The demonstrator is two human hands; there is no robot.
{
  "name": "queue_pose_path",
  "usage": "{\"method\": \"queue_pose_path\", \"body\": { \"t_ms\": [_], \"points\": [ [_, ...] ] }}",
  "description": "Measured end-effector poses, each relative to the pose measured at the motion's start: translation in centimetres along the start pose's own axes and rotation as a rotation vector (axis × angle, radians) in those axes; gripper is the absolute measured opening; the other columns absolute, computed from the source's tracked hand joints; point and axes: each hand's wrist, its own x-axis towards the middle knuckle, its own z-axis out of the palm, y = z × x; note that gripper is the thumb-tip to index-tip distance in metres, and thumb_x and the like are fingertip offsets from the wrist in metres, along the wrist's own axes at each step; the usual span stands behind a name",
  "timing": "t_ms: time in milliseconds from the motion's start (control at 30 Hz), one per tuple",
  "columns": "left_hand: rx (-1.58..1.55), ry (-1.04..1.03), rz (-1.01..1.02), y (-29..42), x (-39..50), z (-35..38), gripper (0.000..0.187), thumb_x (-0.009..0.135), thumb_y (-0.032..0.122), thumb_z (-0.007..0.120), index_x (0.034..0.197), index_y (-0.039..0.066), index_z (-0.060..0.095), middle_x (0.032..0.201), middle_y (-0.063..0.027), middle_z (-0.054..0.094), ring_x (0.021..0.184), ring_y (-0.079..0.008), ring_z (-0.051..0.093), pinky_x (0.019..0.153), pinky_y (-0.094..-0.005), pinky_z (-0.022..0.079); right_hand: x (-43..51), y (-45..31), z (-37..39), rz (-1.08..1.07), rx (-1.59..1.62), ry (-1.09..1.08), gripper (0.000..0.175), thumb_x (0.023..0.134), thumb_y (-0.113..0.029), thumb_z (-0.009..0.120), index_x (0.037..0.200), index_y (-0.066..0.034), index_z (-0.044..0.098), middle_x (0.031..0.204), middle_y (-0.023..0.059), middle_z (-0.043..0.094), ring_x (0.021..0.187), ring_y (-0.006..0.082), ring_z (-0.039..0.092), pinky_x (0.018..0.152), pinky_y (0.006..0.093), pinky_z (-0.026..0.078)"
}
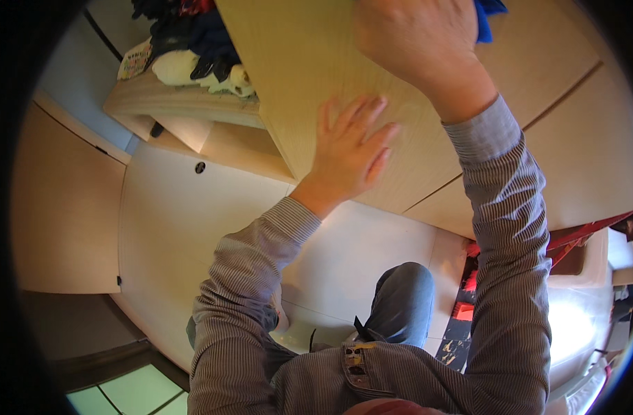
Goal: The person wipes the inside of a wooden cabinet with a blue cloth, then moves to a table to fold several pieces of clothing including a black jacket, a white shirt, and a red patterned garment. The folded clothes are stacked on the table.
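My left hand [347, 148], slightly blurred, is spread with its fingers apart over the pale wooden cabinet panel [295, 72]; whether it touches the panel cannot be told. Higher up and to the right, my right hand [420, 39] is bent over at the top edge of the view, its fingers mostly hidden. A piece of blue cloth [485, 21] sticks out just beside it, and the hand appears closed on it. Both arms wear striped grey sleeves.
A wooden shelf [192, 101] at the upper left bears dark clothes [212, 39] and a cream plush item [176, 67]. A wooden door [67, 202] stands at the left. A black and red mat [459, 327] lies on the tiled floor [373, 244], right of my knee.
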Motion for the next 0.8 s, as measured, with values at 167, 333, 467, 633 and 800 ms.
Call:
{"method": "queue_pose_path", "body": {
  "t_ms": [167,333,467,633,800],
  "points": [
    [-0.063,0.055,-0.226,-5.6,-5.3,-1.4,0.019,0.075,0.011,0.061,0.094,0.011,0.063,0.095,-0.0067,0.063,0.092,-0.0233,0.058,0.092,-0.0469,0.032,-1.7,-5.6,3.9,-0.108,0.195,-0.337,0.034,0.074,-0.016,0.052,0.105,-0.0042,0.06,0.119,0.0104,0.055,0.118,0.0279,0.043,0.101,0.0471,0.026],
    [-0.248,0.333,-0.61,-11.6,-8.3,-3.8,0.013,0.077,0.002,0.06,0.089,0.005,0.065,0.075,-0.0053,0.065,0.069,-0.0155,0.061,0.065,-0.0273,0.046,-8.4,-12.1,5.9,-0.241,0.24,-0.552,0.04,0.073,-0.019,0.053,0.111,-0.0068,0.06,0.126,0.0066,0.051,0.123,0.0218,0.038,0.101,0.0386,0.029],
    [-0.456,0.502,-0.947,-14.1,-9.2,-5.1,0.013,0.081,0.0,0.056,0.092,-0.001,0.064,0.073,-0.0064,0.065,0.065,-0.0082,0.059,0.055,-0.0198,0.044,-14.8,-16.5,6.2,-0.417,0.282,-0.811,0.04,0.078,-0.019,0.05,0.115,-0.0041,0.057,0.129,0.0077,0.048,0.125,0.0228,0.035,0.104,0.04,0.024],
    [-0.573,0.571,-1.089,-15.5,-9.3,-5.8,0.013,0.081,0.002,0.056,0.092,-0.002,0.063,0.073,-0.0074,0.065,0.063,-0.0063,0.057,0.055,-0.0192,0.043,-21.3,-20.9,5.9,-0.565,0.329,-1.107,0.041,0.082,-0.02,0.047,0.119,-0.0028,0.054,0.132,0.0082,0.045,0.128,0.0235,0.032,0.107,0.04,0.02],
    [-0.5,0.441,-1.101,-18.4,-11.0,-6.0,0.015,0.085,0.008,0.056,0.096,0.002,0.064,0.081,-0.0069,0.066,0.071,-0.0107,0.061,0.068,-0.0211,0.048,-26.1,-24.7,6.7,-0.578,0.427,-1.291,0.041,0.082,-0.018,0.049,0.119,-0.0015,0.054,0.136,0.0098,0.041,0.133,0.0242,0.023,0.111,0.0417,0.011]
  ]
}}
